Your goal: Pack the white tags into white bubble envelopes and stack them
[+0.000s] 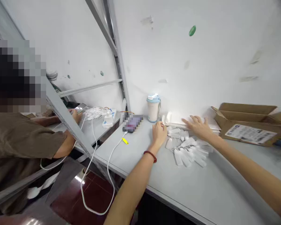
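Note:
My left hand [159, 133], with a dark red bead bracelet [150, 155] at the wrist, is at the left edge of a loose pile of small white strips [187, 150]. Its fingers are curled together; whatever may be between them is hidden. My right hand [199, 127] lies with fingers spread on a stack of white sheets or flat pieces [178, 118] against the wall. The white strips have rounded ends and overlap in a fan in front of both hands.
A cream cup with a blue lid [153, 109] stands by the wall. Left of it lies a phone [132, 124] on a white cable [110, 156]. An open cardboard box [250, 134] sits at right. Beyond a metal post [67, 120], another person [25, 137] holds a phone.

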Motion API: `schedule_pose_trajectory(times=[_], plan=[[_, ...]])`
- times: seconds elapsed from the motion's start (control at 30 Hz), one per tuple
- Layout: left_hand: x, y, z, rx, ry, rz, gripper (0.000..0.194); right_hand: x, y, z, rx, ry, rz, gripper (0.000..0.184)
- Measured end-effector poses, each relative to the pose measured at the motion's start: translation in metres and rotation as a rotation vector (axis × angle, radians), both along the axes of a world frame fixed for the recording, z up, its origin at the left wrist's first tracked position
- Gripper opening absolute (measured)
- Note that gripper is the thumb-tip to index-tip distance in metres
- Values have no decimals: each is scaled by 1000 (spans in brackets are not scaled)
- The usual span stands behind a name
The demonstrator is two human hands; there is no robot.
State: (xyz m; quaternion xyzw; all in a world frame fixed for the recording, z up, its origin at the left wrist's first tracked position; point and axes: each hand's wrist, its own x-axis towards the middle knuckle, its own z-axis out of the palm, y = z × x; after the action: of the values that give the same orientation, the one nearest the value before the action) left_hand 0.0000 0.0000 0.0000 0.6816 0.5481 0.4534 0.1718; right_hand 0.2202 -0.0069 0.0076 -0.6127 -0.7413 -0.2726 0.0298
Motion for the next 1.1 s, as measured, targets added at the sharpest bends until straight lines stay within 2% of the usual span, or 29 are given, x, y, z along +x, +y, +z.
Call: schedule_pose_trajectory(times=[0.13, 0.3, 0.43, 0.57, 0.7, 0.87, 1.1], plan=[[0, 1, 0, 3, -5, 1, 24, 14, -9, 4, -8, 203, -66, 46], [2, -6, 6, 35, 5, -56, 17, 14, -56, 3, 162, 453, 99, 40], [9, -25, 16, 122, -23, -208, 16, -2, -102, -6, 224, 394, 258, 34], [15, -46, 25, 148, -87, -416, 28, -21, -128, -10, 227, 262, 302, 42], [18, -56, 27, 116, -105, -527, 34, -33, -135, -3, 242, 197, 319, 50], [19, -59, 25, 70, -135, -586, 34, -36, -136, 1, 242, 196, 335, 57], [18, -59, 30, -40, -269, -626, 35, -35, -136, -3, 200, 207, 327, 47]])
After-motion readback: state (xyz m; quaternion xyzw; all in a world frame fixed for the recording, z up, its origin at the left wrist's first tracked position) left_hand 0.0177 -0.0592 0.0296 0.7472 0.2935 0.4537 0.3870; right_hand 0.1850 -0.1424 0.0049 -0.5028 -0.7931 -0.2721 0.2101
